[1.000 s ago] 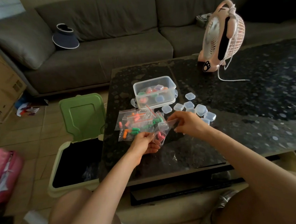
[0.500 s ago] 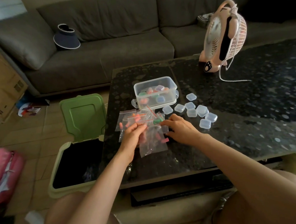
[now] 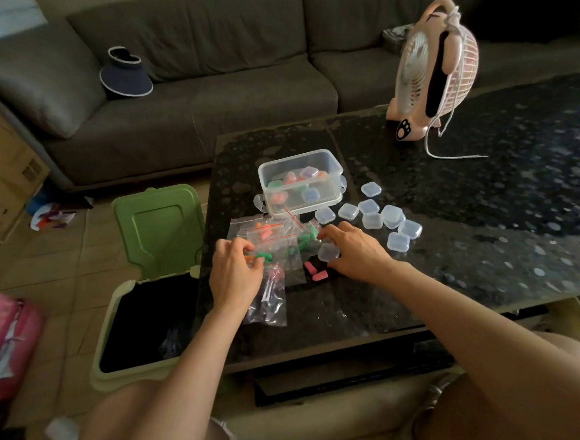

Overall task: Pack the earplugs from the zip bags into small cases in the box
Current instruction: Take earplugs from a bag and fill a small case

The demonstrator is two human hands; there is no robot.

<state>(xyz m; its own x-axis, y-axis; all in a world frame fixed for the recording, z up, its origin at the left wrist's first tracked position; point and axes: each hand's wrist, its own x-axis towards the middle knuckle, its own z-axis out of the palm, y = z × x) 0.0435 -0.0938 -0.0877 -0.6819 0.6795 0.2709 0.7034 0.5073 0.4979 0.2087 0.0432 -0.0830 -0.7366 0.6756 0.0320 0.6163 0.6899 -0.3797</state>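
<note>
1. Seated at the near edge of a dark speckled bench (image 3: pixel 489 240), with both forearms reaching over that edge.
2. With the left hand (image 3: pixel 232 275): fingers curled, pinching the plastic in the heap of zip bags (image 3: pixel 275 233); orange and green earplugs (image 3: pixel 304 241) inside those bags, just beside the fingertips.
3. Under the left palm and running towards the near edge: a loose zip bag (image 3: pixel 270 305), lying on the bench; contents too blurred to tell.
4. With the right hand (image 3: pixel 356 254): fingers and thumb curled round one small case (image 3: pixel 328 251); resting on the bench or lifted just off it, cannot tell which.
5. Between the two hands, on bare bench: two pink earplugs (image 3: pixel 314 272), out of any bag, just beside the right thumb.
6. Just behind the zip bags: the clear box (image 3: pixel 332 163), open-topped, with filled cases of several colours inside.
7. To the right of the box: a cluster of clear cases (image 3: pixel 389 218), packed close together, near the right hand's knuckles.
8. Along the bench's left edge: the zip bags close to it on the bench side; on the floor side, just beside it, an open bin (image 3: pixel 138 376) with its green lid (image 3: pixel 158 225) raised.
9. Room for moving: a bare strip of bench between the hands and the near edge, and a broad bare stretch to the right of the clear cases.
10. Near the far edge: a pink fan (image 3: pixel 432 72), upright, well apart from the cases, with its white cord (image 3: pixel 449 155) trailing on the bench; beyond that edge, a grey sofa (image 3: pixel 221 97).
</note>
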